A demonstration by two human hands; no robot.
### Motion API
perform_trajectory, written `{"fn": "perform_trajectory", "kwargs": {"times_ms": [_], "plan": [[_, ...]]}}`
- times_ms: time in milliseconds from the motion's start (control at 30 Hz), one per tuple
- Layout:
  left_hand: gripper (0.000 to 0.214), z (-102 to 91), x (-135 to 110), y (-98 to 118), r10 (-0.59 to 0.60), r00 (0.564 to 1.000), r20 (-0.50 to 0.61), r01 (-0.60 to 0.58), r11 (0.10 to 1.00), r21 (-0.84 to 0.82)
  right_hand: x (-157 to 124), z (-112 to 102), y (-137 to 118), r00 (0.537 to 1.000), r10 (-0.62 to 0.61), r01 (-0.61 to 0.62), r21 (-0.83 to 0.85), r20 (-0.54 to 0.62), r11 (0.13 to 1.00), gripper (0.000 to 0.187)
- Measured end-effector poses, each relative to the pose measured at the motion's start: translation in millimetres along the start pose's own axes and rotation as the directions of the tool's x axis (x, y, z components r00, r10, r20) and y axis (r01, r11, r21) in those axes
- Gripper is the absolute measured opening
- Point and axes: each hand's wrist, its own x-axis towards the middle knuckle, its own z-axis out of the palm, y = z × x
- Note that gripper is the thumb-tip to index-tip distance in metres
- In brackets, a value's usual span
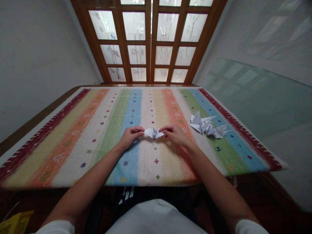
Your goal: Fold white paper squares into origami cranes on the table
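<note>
My left hand (pixel 131 136) and my right hand (pixel 174 135) hold a small folded piece of white paper (pixel 153 133) between them, pinching its two ends above the middle of a striped woven cloth (pixel 73 152). The paper has pointed folds rising at its centre. To the right of my right hand, a little apart from it, lies a heap of white origami cranes (pixel 207 125) on the cloth's green and blue stripes.
The cloth covers a wooden table whose edge (pixel 31 126) shows at the left. A large glass pane (pixel 258 97) leans at the right, and a wooden lattice door with frosted panes (pixel 148 42) stands ahead. A yellow object (pixel 16 223) lies low at the bottom left.
</note>
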Motion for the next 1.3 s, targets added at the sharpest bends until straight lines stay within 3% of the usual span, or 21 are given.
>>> {"fn": "perform_trajectory", "kwargs": {"times_ms": [133, 333, 467, 567, 667, 767, 900, 1000, 1133, 1300], "plan": [[0.025, 2.6, -5, 5, 0.051, 0.996, 0.073, -0.053, 0.998, 0.027, -17, -9, 4, 0.997, 0.07, -0.068, 0.13, -0.011, 0.989, 0.016], [0.03, 4.0, -9, 9, 0.001, 0.989, 0.145, -0.007, 0.999, 0.041, -39, -16, 19, 0.987, 0.156, -0.129, 0.363, -0.045, 0.923, 0.032], [0.037, 5.4, -11, 12, -0.054, 0.988, 0.147, 0.054, 0.999, 0.006, -53, -27, 14, 0.972, 0.174, -0.101, 0.394, -0.155, 0.913, 0.037], [0.036, 6.1, -11, 13, -0.047, 0.99, 0.134, 0.049, 0.999, -0.01, -58, -52, 3, 0.944, 0.158, -0.034, 0.394, -0.288, 0.919, 0.036], [0.04, 6.3, -10, 12, -0.04, 0.989, 0.14, 0.044, 0.999, -0.029, -59, -96, -11, 0.876, 0.088, 0.075, 0.314, -0.475, 0.946, 0.029], [0.044, 6.6, -9, 11, -0.042, 0.989, 0.141, 0.048, 0.998, -0.043, -52, -146, -24, 0.761, 0.046, 0.121, 0.212, -0.647, 0.97, 0.016], [0.048, 7.3, -9, 9, -0.048, 0.989, 0.139, 0.057, 0.997, -0.055, -36, -201, -32, 0.612, 0.082, 0.089, 0.172, -0.787, 0.981, 0.015], [0.048, 7.1, -9, 8, -0.051, 0.987, 0.155, 0.059, 0.997, -0.049, -21, -223, -27, 0.567, 0.152, -0.034, 0.161, -0.81, 0.986, 0.018], [0.049, 6.3, -9, 7, -0.052, 0.985, 0.166, 0.062, 0.997, -0.053, -3, -238, -6, 0.563, 0.188, -0.165, 0.114, -0.805, 0.98, 0.019], [0.049, 6.8, -9, 8, -0.054, 0.986, 0.16, 0.064, 0.996, -0.059, 6, -247, 24, 0.639, 0.147, -0.332, -0.098, -0.755, 0.938, 0.014]]}}
